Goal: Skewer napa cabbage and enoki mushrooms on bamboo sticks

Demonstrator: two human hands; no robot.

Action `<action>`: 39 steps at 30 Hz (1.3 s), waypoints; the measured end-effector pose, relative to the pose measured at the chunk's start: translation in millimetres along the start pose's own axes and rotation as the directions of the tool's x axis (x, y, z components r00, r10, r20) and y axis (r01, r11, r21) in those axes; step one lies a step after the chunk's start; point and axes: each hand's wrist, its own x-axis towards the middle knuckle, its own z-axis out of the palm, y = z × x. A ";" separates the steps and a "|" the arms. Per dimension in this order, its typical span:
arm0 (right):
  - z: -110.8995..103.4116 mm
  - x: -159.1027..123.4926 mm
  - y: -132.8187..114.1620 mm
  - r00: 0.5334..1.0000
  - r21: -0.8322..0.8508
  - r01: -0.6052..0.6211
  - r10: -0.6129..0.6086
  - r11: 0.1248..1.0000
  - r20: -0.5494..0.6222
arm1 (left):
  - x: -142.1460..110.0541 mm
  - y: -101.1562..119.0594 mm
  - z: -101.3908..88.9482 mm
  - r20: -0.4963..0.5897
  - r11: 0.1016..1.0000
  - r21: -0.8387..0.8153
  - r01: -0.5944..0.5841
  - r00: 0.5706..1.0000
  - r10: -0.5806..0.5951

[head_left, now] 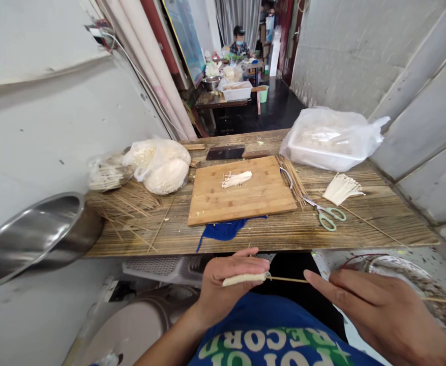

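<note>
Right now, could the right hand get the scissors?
Probably yes: the scissors lie ahead of the right hand on the table, and nothing covers their handles. But that hand holds a stick, so it may need to let go first.

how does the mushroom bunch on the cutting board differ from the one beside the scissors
The board bunch is narrow, with stray stalks splayed at one end; the scissors bunch spreads in a wider fan.
The board bunch shows no skewer; the scissors bunch has a skewer extending from it.
The board bunch lies on the cutting board; the scissors bunch, on the table.
Both are pale and thin-stalked.
</note>
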 end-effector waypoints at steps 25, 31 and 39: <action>3.3 9.8 3.4 0.999 0.056 -0.018 0.015 0.998 0.037 | 4.3 -7.5 10.5 -0.010 0.983 -0.023 0.182 0.983 -0.183; 3.5 10.9 0.9 0.996 0.061 -0.044 0.039 0.997 0.082 | 6.5 -4.2 11.4 -0.032 0.974 -0.034 0.225 0.974 -0.226; 2.3 22.3 0.0 0.998 0.055 -0.049 0.047 0.997 0.031 | 9.2 -5.7 13.8 -0.042 0.950 -0.085 0.300 0.952 -0.304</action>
